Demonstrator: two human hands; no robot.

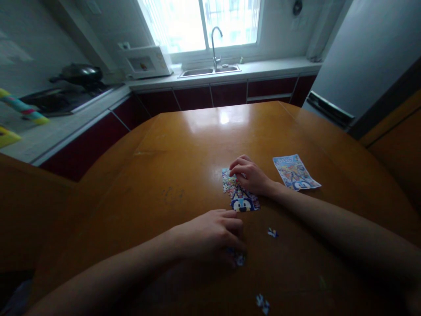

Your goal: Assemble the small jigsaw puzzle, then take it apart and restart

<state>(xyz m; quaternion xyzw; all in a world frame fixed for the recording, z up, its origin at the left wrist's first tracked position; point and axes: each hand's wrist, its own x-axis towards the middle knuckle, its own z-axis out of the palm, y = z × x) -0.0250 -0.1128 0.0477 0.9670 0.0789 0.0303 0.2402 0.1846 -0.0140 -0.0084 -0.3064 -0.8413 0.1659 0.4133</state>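
A partly assembled jigsaw puzzle [241, 205] lies flat on the wooden table, a blue cartoon dog's face along its near edge. My right hand [251, 175] rests over its upper right part, fingers bent and closed towards the thumb; anything between the fingertips is hidden. Just below the puzzle, my left hand [213, 232] hovers low with curled fingers over a few loose puzzle pieces [240, 260]. Blur and shadow conceal its fingertips. One loose piece [272, 232] lies to the right of the left hand, and another small clump [263, 303] sits near the bottom of the view.
A printed picture sheet [296, 172] with matching artwork lies right of the puzzle on the glossy table [197, 153]. Beyond the table are a counter with a sink [210, 71], a white microwave-like box [144, 62], a stove with a pan [79, 74] and a fridge [362, 57].
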